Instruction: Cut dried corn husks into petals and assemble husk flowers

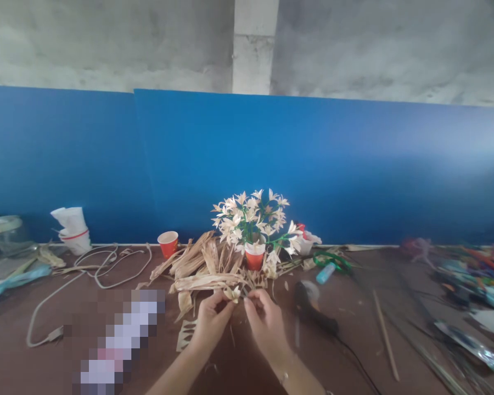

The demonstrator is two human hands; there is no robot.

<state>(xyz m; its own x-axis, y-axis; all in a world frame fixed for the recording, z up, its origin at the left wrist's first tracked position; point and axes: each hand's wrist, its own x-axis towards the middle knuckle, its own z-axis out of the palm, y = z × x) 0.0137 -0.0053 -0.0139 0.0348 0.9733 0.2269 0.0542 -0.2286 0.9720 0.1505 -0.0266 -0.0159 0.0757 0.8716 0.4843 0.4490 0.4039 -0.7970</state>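
Observation:
My left hand (214,317) pinches a small cream flower (233,294) between thumb and fingertips. Close beside it, my right hand (267,321) is closed in a pinch near the flower; what it holds, if anything, is too small to make out. Just beyond both hands lies a heap of dried husks (208,263), tan and papery. Behind them a red and white paper cup (255,258) holds a bunch of similar cream flowers (251,214) on green stems. A cut piece of husk with a toothed edge (185,336) lies left of my left hand.
A black glue gun (316,312) with a cord lies to the right, near a thin wooden stick (386,334). Another red cup (168,243) and a white cable (102,269) are at left. Colourful craft materials (483,274) crowd the far right. A blue partition (247,148) stands behind.

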